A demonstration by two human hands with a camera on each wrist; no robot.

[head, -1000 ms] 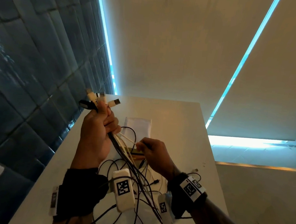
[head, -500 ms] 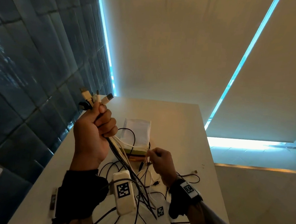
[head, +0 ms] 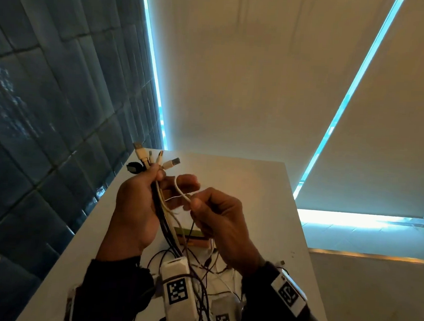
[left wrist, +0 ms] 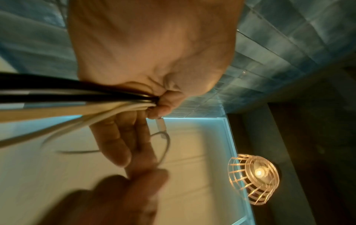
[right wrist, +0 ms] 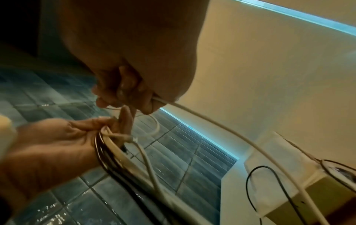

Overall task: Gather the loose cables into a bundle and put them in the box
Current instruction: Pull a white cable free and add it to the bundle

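My left hand [head: 165,179] is raised over the white table [head: 253,200] and grips a bundle of black and white cables [head: 163,222], whose plugs [head: 156,157] stick out above the fist. In the left wrist view the thumb [left wrist: 163,105] clamps the bundle [left wrist: 77,97] while the fingers stretch out. My right hand [head: 198,204] pinches a thin white cable [head: 180,190] right beside the left fingers. That cable [right wrist: 221,126] trails down past the box [right wrist: 289,175]. The box [head: 191,233] is mostly hidden behind my hands. Loose cables [head: 199,271] lie below my wrists.
A dark tiled wall [head: 48,100] runs along the table's left edge. The table's right edge [head: 298,235] drops off to the floor. A black cable [right wrist: 269,169] loops over the box rim. A wicker lamp [left wrist: 254,178] hangs overhead.
My right hand rose from the table near the box, carrying the white cable up to my left hand. The left fingers spread out while the thumb keeps the bundle.
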